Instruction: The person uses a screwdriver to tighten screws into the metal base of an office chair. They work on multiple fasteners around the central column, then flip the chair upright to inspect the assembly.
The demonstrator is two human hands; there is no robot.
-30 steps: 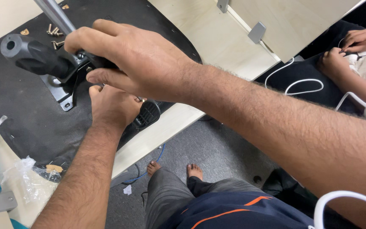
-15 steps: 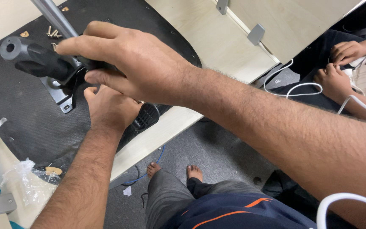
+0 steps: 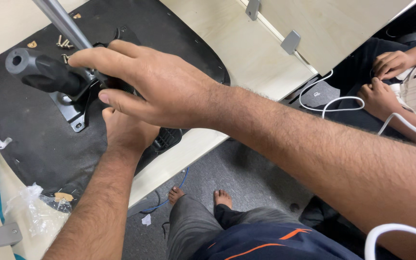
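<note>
The right hand (image 3: pixel 155 84) lies flat over the black mechanism (image 3: pixel 80 103), fingers stretched toward the upper left, their tips touching where the silver rod (image 3: pixel 61 21) meets the plate; it presses more than grips. The left hand (image 3: pixel 126 130) sits under it, nearer the table edge, mostly covered, so whether it is clenched or spread I cannot tell. The black handle (image 3: pixel 42 72) sticks out just left of the right fingertips, its long axis running left to right and ending in a round hole; the right hand is the nearer one. All this rests on the upturned black seat (image 3: pixel 25 139), which lies on the pale table (image 3: pixel 246 48). Loose screws (image 3: pixel 61 42) sit beside the rod, crumpled plastic (image 3: pixel 34 209) near the seat's lower edge. At far right another person's hands (image 3: pixel 386 79) handle a white cable (image 3: pixel 333 101).
</note>
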